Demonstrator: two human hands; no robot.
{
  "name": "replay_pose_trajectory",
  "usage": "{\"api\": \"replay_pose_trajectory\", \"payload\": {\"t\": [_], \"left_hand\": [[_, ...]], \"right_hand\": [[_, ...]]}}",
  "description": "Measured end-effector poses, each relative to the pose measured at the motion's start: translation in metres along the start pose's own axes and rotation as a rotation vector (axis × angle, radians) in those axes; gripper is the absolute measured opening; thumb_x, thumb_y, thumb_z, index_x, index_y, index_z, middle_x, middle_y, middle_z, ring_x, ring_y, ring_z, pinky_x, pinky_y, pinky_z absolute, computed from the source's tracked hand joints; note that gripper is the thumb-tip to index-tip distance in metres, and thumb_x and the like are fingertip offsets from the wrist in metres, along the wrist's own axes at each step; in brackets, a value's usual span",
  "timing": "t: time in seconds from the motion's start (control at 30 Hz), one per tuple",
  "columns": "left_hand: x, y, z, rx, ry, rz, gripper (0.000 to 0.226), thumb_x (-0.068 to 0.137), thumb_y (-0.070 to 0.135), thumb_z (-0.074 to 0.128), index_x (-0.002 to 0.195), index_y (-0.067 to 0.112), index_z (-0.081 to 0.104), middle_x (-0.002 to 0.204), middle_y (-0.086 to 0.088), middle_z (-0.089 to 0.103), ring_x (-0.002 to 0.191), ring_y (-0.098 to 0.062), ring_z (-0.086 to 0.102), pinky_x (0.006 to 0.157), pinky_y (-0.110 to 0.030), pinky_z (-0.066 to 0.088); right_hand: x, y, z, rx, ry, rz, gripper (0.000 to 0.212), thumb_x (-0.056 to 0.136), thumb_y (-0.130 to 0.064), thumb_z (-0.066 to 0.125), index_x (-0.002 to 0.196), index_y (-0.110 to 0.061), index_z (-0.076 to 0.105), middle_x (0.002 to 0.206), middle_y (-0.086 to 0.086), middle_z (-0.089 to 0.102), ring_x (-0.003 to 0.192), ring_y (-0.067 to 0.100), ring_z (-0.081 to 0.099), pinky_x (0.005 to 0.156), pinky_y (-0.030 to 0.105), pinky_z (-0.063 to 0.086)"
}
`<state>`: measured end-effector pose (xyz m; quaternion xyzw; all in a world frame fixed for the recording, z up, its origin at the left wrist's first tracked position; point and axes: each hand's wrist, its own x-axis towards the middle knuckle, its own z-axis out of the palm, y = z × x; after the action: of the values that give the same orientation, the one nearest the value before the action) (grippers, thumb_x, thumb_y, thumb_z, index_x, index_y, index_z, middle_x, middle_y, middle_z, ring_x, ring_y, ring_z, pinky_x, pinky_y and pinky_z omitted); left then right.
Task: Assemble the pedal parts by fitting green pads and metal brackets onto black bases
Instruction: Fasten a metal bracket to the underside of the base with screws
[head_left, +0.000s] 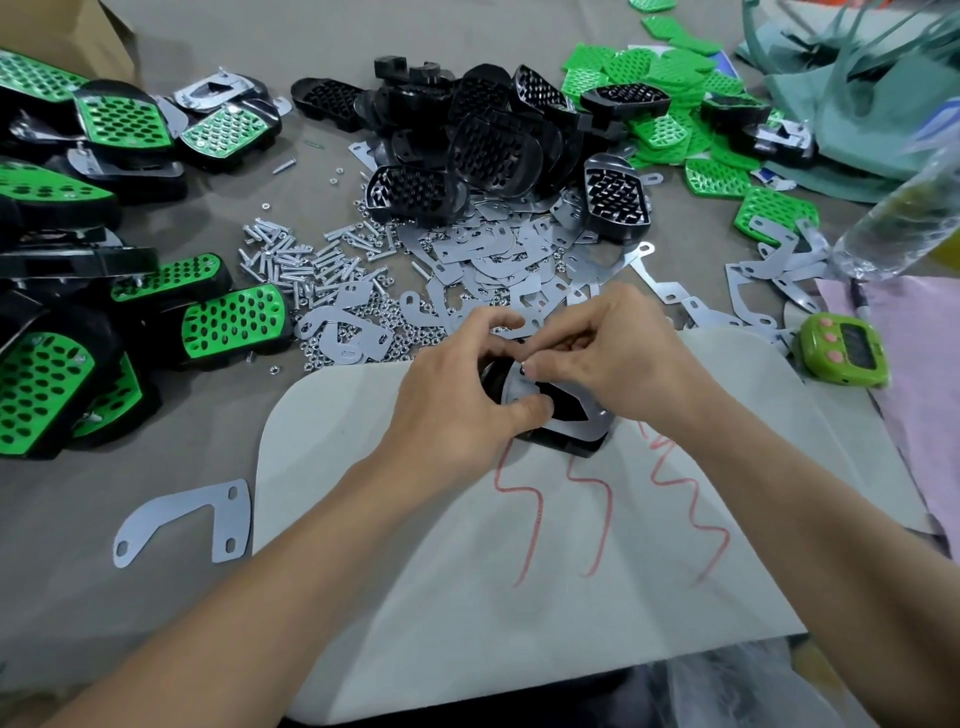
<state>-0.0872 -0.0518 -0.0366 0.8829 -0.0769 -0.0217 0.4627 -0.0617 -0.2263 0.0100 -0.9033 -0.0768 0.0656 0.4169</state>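
Note:
A black pedal base (569, 441) lies underside up on a white mat (415, 545), with a shiny metal bracket (582, 423) laid on it. My left hand (457, 395) grips the base from the left, thumb pressing on the bracket. The fingertips of my right hand (608, 358) pinch something small at the bracket's top edge; what it is I cannot tell. Loose black bases (483, 140) are heaped at the back centre. Green pads (675, 119) are scattered at the back right. Flat metal brackets (498, 260) lie spread just beyond my hands.
Finished green-and-black pedals (104, 322) crowd the left side. Screws (301, 260) and nuts (384, 332) lie between them and the brackets. One bracket (192, 519) lies alone at the front left. At the right sit a green timer (844, 351) and a clear plastic bottle (904, 218).

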Motion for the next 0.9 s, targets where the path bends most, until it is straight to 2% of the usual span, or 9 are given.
{"api": "replay_pose_trajectory", "payload": {"t": [0.07, 0.17, 0.27, 0.33, 0.43, 0.63, 0.7, 0.8, 0.9], "left_hand": [[0.0, 0.0, 0.0, -0.001, 0.002, -0.001, 0.066, 0.063, 0.052, 0.078, 0.121, 0.052, 0.047, 0.106, 0.039, 0.066, 0.099, 0.007, 0.058, 0.078, -0.013, 0.039], [0.0, 0.0, -0.001, 0.005, 0.004, -0.004, 0.065, 0.063, 0.051, 0.078, 0.121, 0.053, 0.047, 0.107, 0.041, 0.065, 0.101, 0.007, 0.058, 0.079, -0.01, 0.038], [0.0, 0.0, 0.0, 0.01, 0.001, -0.003, 0.066, 0.063, 0.051, 0.078, 0.122, 0.052, 0.047, 0.106, 0.041, 0.065, 0.098, 0.004, 0.059, 0.08, -0.015, 0.041], [0.0, 0.001, 0.0, 0.015, 0.0, -0.003, 0.066, 0.063, 0.052, 0.078, 0.122, 0.052, 0.047, 0.104, 0.037, 0.067, 0.095, -0.001, 0.061, 0.081, -0.021, 0.045], [0.001, 0.0, 0.0, 0.023, 0.001, 0.001, 0.068, 0.062, 0.054, 0.077, 0.122, 0.051, 0.046, 0.105, 0.033, 0.068, 0.094, -0.003, 0.061, 0.079, -0.019, 0.043], [0.001, 0.0, 0.0, 0.008, -0.002, 0.001, 0.067, 0.063, 0.052, 0.077, 0.122, 0.051, 0.047, 0.103, 0.036, 0.066, 0.094, 0.003, 0.06, 0.08, -0.018, 0.043], [0.0, -0.001, 0.0, 0.009, -0.003, 0.002, 0.066, 0.063, 0.05, 0.079, 0.122, 0.049, 0.048, 0.104, 0.035, 0.067, 0.095, 0.004, 0.059, 0.079, -0.019, 0.044], [0.0, -0.001, 0.0, 0.002, -0.002, 0.0, 0.064, 0.064, 0.048, 0.079, 0.121, 0.047, 0.05, 0.106, 0.032, 0.068, 0.097, 0.0, 0.061, 0.083, -0.026, 0.048], [0.0, -0.001, 0.0, -0.005, -0.003, -0.003, 0.064, 0.065, 0.046, 0.08, 0.121, 0.046, 0.051, 0.107, 0.032, 0.069, 0.103, -0.003, 0.062, 0.089, -0.031, 0.05]], "right_hand": [[0.0, 0.007, 0.001, 0.035, 0.022, 0.018, 0.027, 0.074, -0.018, 0.087, 0.068, -0.043, 0.078, 0.058, -0.007, 0.066, 0.051, 0.002, 0.047, 0.053, 0.018, 0.037], [0.0, 0.01, 0.004, 0.015, 0.061, 0.007, 0.029, 0.075, -0.017, 0.087, 0.066, -0.043, 0.077, 0.054, -0.014, 0.061, 0.049, 0.003, 0.047, 0.05, 0.012, 0.034], [-0.001, 0.008, 0.007, -0.051, 0.073, -0.038, 0.031, 0.075, -0.016, 0.087, 0.066, -0.043, 0.075, 0.061, -0.012, 0.063, 0.054, 0.004, 0.049, 0.053, 0.012, 0.035], [-0.002, 0.005, 0.007, -0.11, 0.067, -0.079, 0.022, 0.077, -0.015, 0.085, 0.074, -0.036, 0.08, 0.065, -0.01, 0.064, 0.058, 0.003, 0.051, 0.056, 0.011, 0.035], [-0.003, 0.0, 0.005, -0.221, 0.058, -0.129, 0.013, 0.08, -0.018, 0.083, 0.084, -0.03, 0.082, 0.068, -0.011, 0.064, 0.063, 0.0, 0.053, 0.059, 0.012, 0.034], [-0.004, -0.003, 0.0, -0.26, 0.042, -0.124, 0.016, 0.08, -0.018, 0.082, 0.088, -0.032, 0.082, 0.066, -0.01, 0.063, 0.063, 0.003, 0.054, 0.057, 0.011, 0.036], [-0.005, -0.005, 0.001, -0.298, 0.05, -0.136, 0.015, 0.081, -0.019, 0.081, 0.088, -0.033, 0.082, 0.069, -0.007, 0.066, 0.065, 0.01, 0.055, 0.058, 0.015, 0.038], [-0.005, -0.011, 0.001, -0.378, 0.038, -0.154, 0.013, 0.083, -0.022, 0.077, 0.09, -0.032, 0.082, 0.072, -0.003, 0.068, 0.069, 0.018, 0.057, 0.065, 0.031, 0.044], [-0.004, -0.016, 0.0, -0.46, 0.004, -0.15, 0.013, 0.085, -0.025, 0.072, 0.09, -0.033, 0.081, 0.075, -0.003, 0.071, 0.07, 0.016, 0.055, 0.069, 0.031, 0.045]]}}
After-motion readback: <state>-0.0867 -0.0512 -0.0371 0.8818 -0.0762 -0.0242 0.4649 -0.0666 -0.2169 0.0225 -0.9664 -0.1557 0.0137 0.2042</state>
